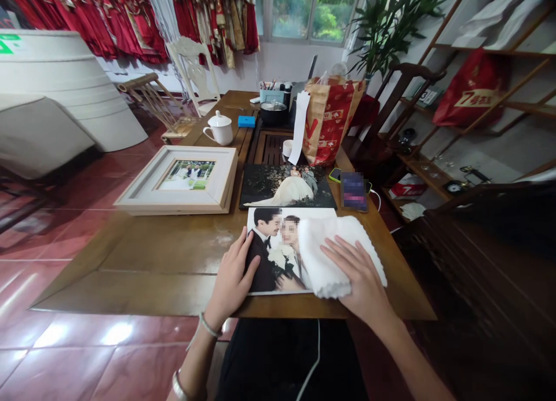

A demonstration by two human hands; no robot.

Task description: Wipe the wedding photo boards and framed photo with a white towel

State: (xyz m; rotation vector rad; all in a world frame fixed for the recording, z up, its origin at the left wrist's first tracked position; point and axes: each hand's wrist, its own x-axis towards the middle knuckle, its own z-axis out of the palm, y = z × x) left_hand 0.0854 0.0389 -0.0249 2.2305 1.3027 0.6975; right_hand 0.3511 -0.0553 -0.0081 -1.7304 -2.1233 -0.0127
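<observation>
White cord: hung over the dark lap, below the table's near edge.
Left hand: spread wide and laid flat across the photo's left side. Nothing is gripped. The photo seems to be kept from sliding this way.
Right hand: opened out on the white cloth, which is pressed by the fingers. The thumb cannot be seen.
White cloth: laid over the photo's right side and past it onto the table, perhaps folded so it is thick and soft.
Photo: laid flat by the table's near edge, likely so it can be reached by both hands.
Dark photo: placed just behind, maybe so room is left in front.
Picture frame: set flat toward the table's left edge, apart from the hands, perhaps out of the way.
Phone: put by the right edge, beside a white cable.
</observation>
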